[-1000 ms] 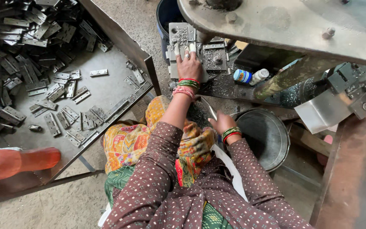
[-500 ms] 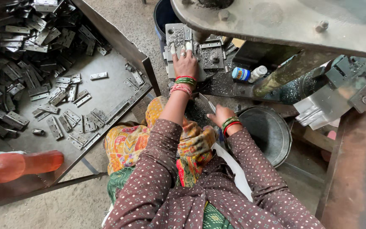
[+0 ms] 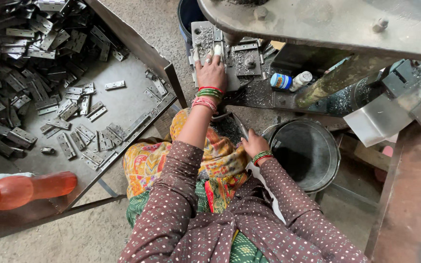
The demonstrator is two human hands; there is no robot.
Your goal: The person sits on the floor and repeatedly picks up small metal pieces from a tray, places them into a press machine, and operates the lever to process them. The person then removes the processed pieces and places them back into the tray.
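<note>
The left hand (image 3: 211, 73) lies flat on the metal die plate (image 3: 222, 53) of the press, fingers (image 3: 217, 50) spread and extended forward, pinning down a small flat metal piece that is mostly hidden under the palm, so its exact shape cannot be told. The heavy steel press arm (image 3: 327, 24) hangs directly above this spot. The right hand (image 3: 254, 143) sits low beside the lap, fingers curled closed around a thin metal strip (image 3: 239, 127), next to the steel bucket (image 3: 303, 153).

The main risk appears to be the left fingertips lying under the working zone of the press: if the machine were to stroke while the hand rests there, the fingers would likely be crushed. Metal swarf is scattered over the die plate, and it could cut the bare palm or keep the piece from seating flat. The loose patterned scarf (image 3: 220, 156) and bangles (image 3: 209, 92) sit close to the machine and might snag. The small bottle (image 3: 288, 80) lies on its side on the machine bed just beside the plate, so it could roll off. Hinges (image 3: 69, 112) lie piled on the metal table (image 3: 137, 92) to the left, well apart.
</note>
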